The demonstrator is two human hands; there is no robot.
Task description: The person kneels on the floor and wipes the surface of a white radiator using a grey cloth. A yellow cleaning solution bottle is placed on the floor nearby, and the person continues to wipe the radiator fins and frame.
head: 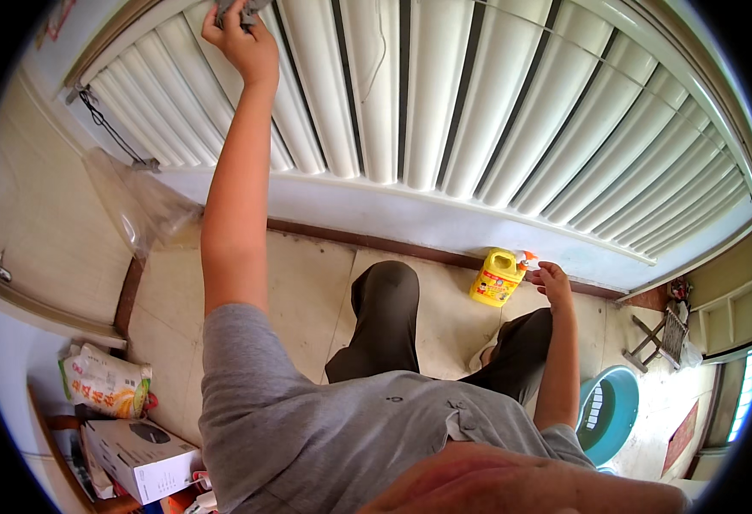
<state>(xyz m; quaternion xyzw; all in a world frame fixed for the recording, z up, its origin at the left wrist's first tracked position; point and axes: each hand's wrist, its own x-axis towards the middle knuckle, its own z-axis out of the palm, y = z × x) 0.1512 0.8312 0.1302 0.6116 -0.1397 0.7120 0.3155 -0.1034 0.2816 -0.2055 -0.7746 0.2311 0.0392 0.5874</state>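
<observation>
My left hand (246, 48) is raised at the top left, its fingers closed around a crumpled grey cloth (241, 13) against a white slatted radiator (376, 90). Low at the right, my right hand (552, 283) has its fingers partly spread and nothing visible in them. Just left of those fingers a yellow plastic jug (497, 279) stands upright on the tiled floor near the wall, bearing a red and yellow label. A white and orange trigger spray head (525, 259) shows beside the jug's top, close to my right fingertips; what it is fixed to cannot be told.
A teal basin (609, 417) holding water and a folding stool (662, 337) stand at the right. At the lower left are a printed sack (106, 382) and a white cardboard box (141, 453). Clear plastic sheeting (141, 202) hangs by the door (48, 212). A thin wire crosses the slats.
</observation>
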